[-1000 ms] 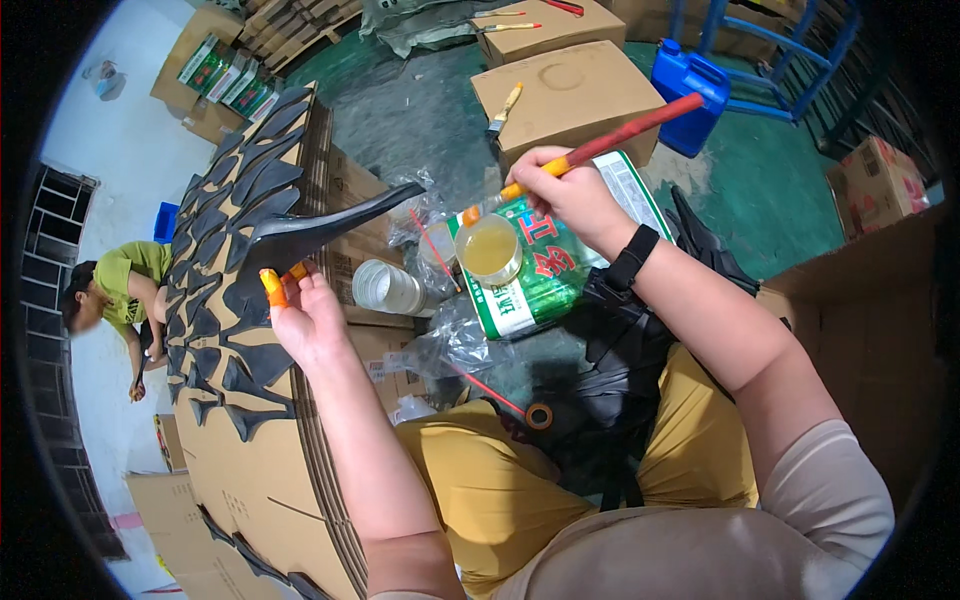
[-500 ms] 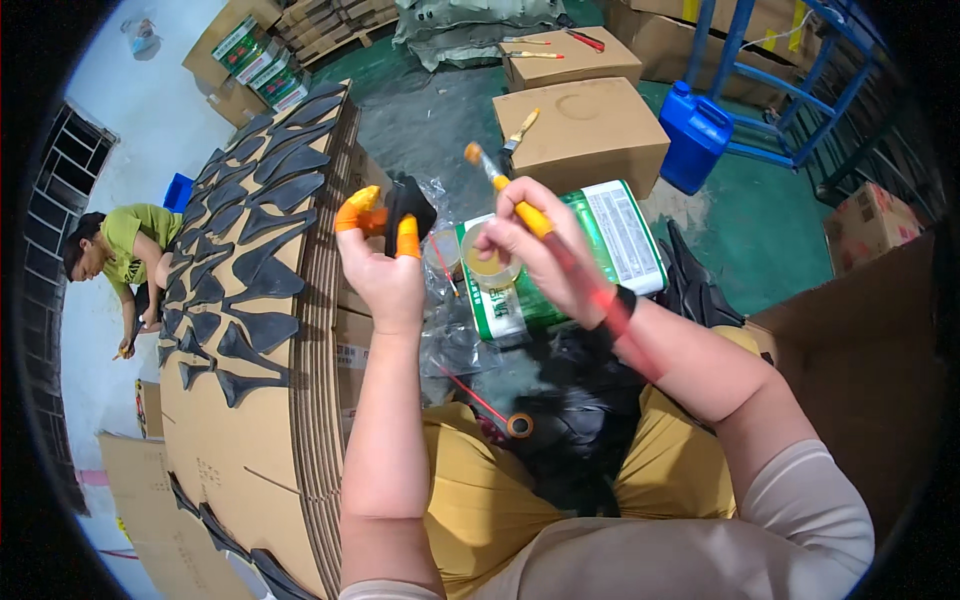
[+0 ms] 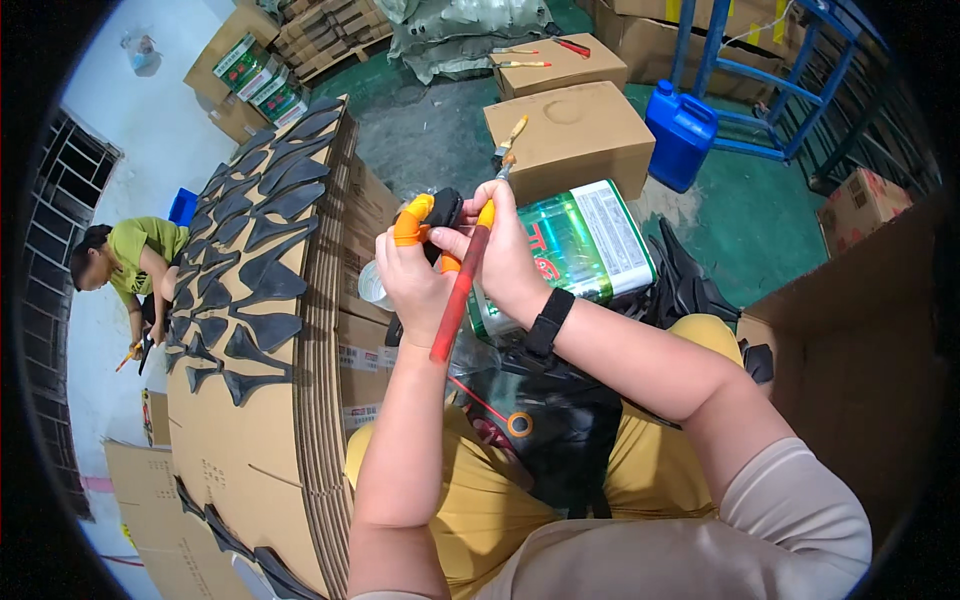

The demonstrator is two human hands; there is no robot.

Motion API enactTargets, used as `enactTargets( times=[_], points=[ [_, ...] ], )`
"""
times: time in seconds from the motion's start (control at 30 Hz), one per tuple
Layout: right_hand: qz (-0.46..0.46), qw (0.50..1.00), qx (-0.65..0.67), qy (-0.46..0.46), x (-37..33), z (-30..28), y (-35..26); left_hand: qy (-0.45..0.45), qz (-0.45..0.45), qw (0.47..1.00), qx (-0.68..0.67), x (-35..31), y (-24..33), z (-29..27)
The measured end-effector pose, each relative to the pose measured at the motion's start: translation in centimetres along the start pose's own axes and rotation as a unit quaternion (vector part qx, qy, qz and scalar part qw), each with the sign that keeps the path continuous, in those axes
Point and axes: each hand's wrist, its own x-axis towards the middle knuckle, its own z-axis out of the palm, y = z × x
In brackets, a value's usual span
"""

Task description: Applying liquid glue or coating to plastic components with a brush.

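And there it was, the black moulded piece [image 3: 443,211], up near the middle of the frame, raised between two busy hands! The left hand [image 3: 408,285] had it, grip closed and pinching the piece, with orange coverings [image 3: 413,222] bright on the fingers. In from the right came the right hand [image 3: 508,258], its grip pressed around a paintbrush [image 3: 463,300], yellow near the bristles and red down the long handle. What an angle on that brush: bristles pointing up, red end slanting down across the left wrist in this view! The right thumb was right beside the piece; whether it touched, you couldn't tell.

Just below and right of the hands lay a green-and-white tin [image 3: 580,247], and a clear plastic cup [image 3: 373,285] peeked out left of the left hand. Over on the left, rows of flat black pieces [image 3: 275,282] covered the upper part of a tall stack of cardboard sheets [image 3: 235,465]. Top centre, a second brush [image 3: 518,128] rested on a brown carton [image 3: 590,150], with a blue jerrycan [image 3: 682,135] standing just right of it. Far left, a co-worker [image 3: 140,250] in lime green bent forward beside the stack!
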Motion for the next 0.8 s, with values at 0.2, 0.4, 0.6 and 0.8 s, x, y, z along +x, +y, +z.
enactTargets(
  times=[0.2, 0.4, 0.6, 0.8],
  points=[
    [-0.035, 0.999, -0.025, 0.020, 0.7, 0.4, 0.0, -0.015, -0.031, 0.999, 0.007, 0.5, 0.8, -0.6],
    [0.016, 0.999, -0.036, 0.011, 1.3, -0.9, 0.4, -0.195, -0.088, 0.975, 0.062, 1.6, 3.7, -6.3],
    [0.041, 0.994, -0.052, -0.090, 0.3, -1.8, 0.1, -0.193, -0.154, 0.969, 0.003, 3.8, 1.0, -10.6],
    [0.002, 0.968, -0.132, -0.213, -0.8, -0.9, -1.5, -0.360, -0.328, 0.857, -0.168, 3.7, 0.2, -10.0]
  ],
)
